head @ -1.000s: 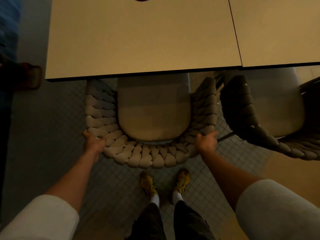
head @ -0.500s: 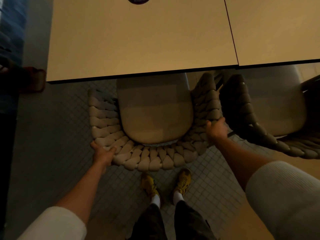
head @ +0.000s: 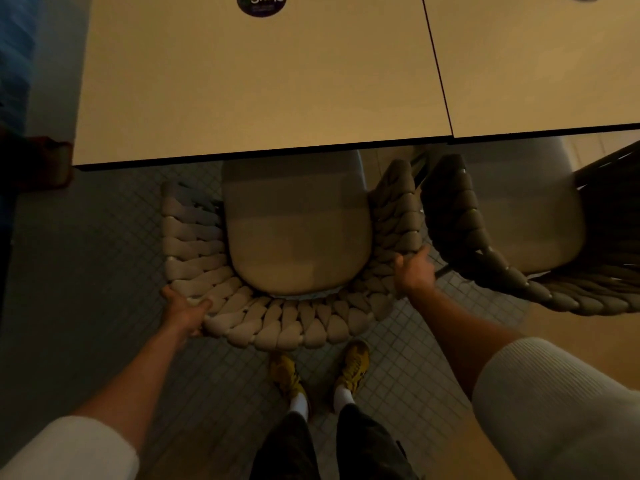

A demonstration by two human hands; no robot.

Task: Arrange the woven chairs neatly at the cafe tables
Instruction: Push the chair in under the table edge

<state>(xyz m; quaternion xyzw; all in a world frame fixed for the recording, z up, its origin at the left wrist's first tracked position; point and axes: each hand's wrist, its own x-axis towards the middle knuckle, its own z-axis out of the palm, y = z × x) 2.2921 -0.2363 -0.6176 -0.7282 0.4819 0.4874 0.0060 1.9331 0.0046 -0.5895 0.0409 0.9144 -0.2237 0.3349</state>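
A woven chair (head: 277,323) with a beige cushion seat stands right in front of me, its seat partly under the left cafe table (head: 242,98). My left hand (head: 185,313) grips the braided backrest at its left rear corner. My right hand (head: 414,275) holds the right side of the backrest, thumb over the weave. A second woven chair (head: 485,251), darker in shadow, stands close on the right, partly under the right cafe table (head: 540,64).
The two tabletops join edge to edge. A round dark sticker (head: 262,4) lies on the left table. A brown object (head: 38,164) sits on the floor at the left. My yellow shoes (head: 322,372) stand on small grey tiles behind the chair.
The chair has shifted slightly right and turned. My left hand slid back along the backrest to its rear corner; my right hand moved forward up the right side.
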